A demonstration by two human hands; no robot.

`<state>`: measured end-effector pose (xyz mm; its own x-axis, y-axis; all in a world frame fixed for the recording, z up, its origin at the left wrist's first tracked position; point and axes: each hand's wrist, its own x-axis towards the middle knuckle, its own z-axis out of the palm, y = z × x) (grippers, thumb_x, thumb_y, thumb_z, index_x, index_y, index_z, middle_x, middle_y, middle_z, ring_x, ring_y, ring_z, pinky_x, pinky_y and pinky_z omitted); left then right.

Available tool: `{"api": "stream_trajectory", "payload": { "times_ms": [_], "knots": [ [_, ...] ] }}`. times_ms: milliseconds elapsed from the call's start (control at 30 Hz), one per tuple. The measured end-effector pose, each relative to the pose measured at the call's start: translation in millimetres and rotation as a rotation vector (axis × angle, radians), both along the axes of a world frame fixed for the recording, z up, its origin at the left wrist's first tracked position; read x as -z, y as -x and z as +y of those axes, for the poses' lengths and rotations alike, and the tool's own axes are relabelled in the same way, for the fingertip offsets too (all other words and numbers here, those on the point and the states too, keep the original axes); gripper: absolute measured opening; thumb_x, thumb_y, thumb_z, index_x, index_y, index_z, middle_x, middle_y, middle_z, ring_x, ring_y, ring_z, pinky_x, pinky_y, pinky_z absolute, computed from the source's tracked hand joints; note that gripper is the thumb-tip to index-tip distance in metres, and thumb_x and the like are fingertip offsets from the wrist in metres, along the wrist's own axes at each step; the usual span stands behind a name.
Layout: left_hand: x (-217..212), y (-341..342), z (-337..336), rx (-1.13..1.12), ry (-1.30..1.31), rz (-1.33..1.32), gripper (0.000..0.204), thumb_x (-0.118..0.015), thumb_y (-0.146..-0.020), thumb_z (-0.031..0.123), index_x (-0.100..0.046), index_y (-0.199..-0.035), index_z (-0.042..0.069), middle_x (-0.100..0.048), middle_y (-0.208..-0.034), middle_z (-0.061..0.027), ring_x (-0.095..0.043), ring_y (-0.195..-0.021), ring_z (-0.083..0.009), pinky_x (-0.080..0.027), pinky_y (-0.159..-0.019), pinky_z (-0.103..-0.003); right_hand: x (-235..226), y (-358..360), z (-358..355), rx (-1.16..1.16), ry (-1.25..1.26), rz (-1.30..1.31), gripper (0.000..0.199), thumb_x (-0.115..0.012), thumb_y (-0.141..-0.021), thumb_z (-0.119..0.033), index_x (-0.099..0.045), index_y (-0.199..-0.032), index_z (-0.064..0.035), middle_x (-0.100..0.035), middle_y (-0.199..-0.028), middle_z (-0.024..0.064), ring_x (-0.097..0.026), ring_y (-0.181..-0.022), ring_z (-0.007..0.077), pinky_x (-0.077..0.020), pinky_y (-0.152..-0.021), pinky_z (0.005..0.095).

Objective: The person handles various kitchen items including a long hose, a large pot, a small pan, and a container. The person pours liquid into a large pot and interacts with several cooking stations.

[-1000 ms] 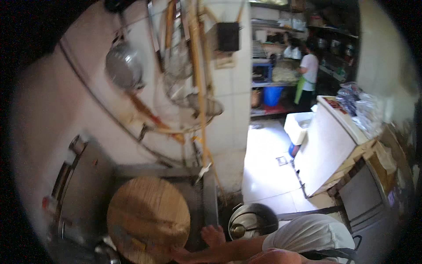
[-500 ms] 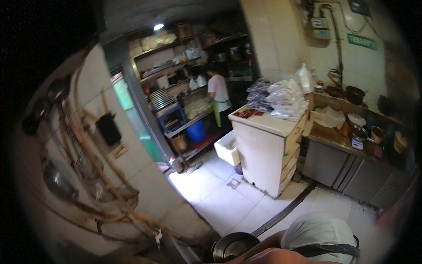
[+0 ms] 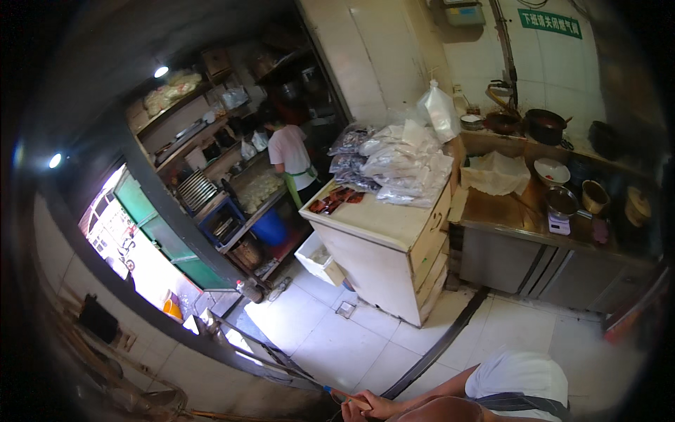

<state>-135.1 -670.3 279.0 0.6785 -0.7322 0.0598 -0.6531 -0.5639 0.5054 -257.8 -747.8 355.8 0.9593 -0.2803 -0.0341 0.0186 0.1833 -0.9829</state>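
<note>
Hands (image 3: 380,406) now together at orange stick (image 3: 361,403)

Your orange handle (image 3: 362,404) looks smooth, material unclear. You face glossy plastic bags (image 3: 409,167), dull metal cabinet doors (image 3: 500,259).

The person's hands (image 3: 380,406) are close together at six o'clock by the lower rim, fingers curled inward. Bare forearms (image 3: 437,393) slant in from five o'clock, the lower one cropped by the edge.
</note>
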Motion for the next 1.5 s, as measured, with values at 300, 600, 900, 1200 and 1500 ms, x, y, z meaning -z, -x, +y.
{"api": "stream_trajectory", "payload": {
  "times_ms": [300,600,900,1200,1500],
  "knots": [
    [-28.3,-42.9,-31.3,-0.153,0.031,-0.072,0.012,-0.056,-0.081,0.018,-0.055,-0.093,0.013,-0.054,-0.081,-0.0065,-0.053,-0.081,-0.0268,-0.039,-0.067,-0.04,22.1,-66.2,-113.4,0.206,0.89,-0.197,0.025,-0.052,-0.076,-0.006,-0.056,-0.101,-0.0016,-0.051,-0.107,0.0178,-0.049,-0.101,0.0315,-0.0421,-0.084,0.0401],
    [-122.6,-144.5,-20.8,-0.144,0.072,-0.659,0.016,-0.063,-0.072,0.017,-0.057,-0.087,0.018,-0.048,-0.073,0.0006,-0.052,-0.074,-0.0186,-0.037,-0.068,-0.034,-10.7,-197.8,-178.1,-0.306,1.226,-0.167,0.017,-0.055,-0.078,-0.008,-0.058,-0.094,-0.0047,-0.056,-0.094,0.014,-0.055,-0.086,0.0318,-0.0444,-0.077,0.0428],
    [-210.9,-255.3,-9.3,-0.474,0.006,-0.906,0.046,-0.065,-0.072,0.009,-0.054,-0.117,0.012,-0.042,-0.12,-0.0135,-0.044,-0.105,-0.0333,-0.037,-0.088,-0.045,-77.8,-355.1,-179.2,-0.588,0.577,-0.531,0.01,-0.058,-0.079,0.001,-0.06,-0.088,-0.0031,-0.055,-0.078,0.0133,-0.056,-0.069,0.0297,-0.0466,-0.062,0.0327],
    [-197.6,-240.0,-13.9,-1.181,0.143,-0.859,0.021,-0.059,-0.078,0.004,-0.056,-0.099,0.004,-0.045,-0.104,-0.0178,-0.044,-0.091,-0.0322,-0.039,-0.08,-0.042,-294.2,-580.2,-120.3,-0.414,0.218,-0.874,0.018,-0.057,-0.087,-0.017,-0.059,-0.096,-0.0019,-0.053,-0.07,0.0008,-0.05,-0.063,0.0064,-0.04,-0.056,0.0232],
    [-15.9,-139.6,-110.8,-1.8,-0.093,-0.37,0.007,-0.058,-0.074,0.014,-0.059,-0.08,0.01,-0.055,-0.088,-0.0114,-0.051,-0.086,-0.0312,-0.042,-0.074,-0.042,-526.4,-685.0,-22.5,-0.29,-0.102,-1.119,0.023,-0.061,-0.081,-0.022,-0.061,-0.093,-0.0016,-0.064,-0.075,0.0089,-0.061,-0.069,0.0162,-0.0467,-0.067,0.0301]
  ]
}}
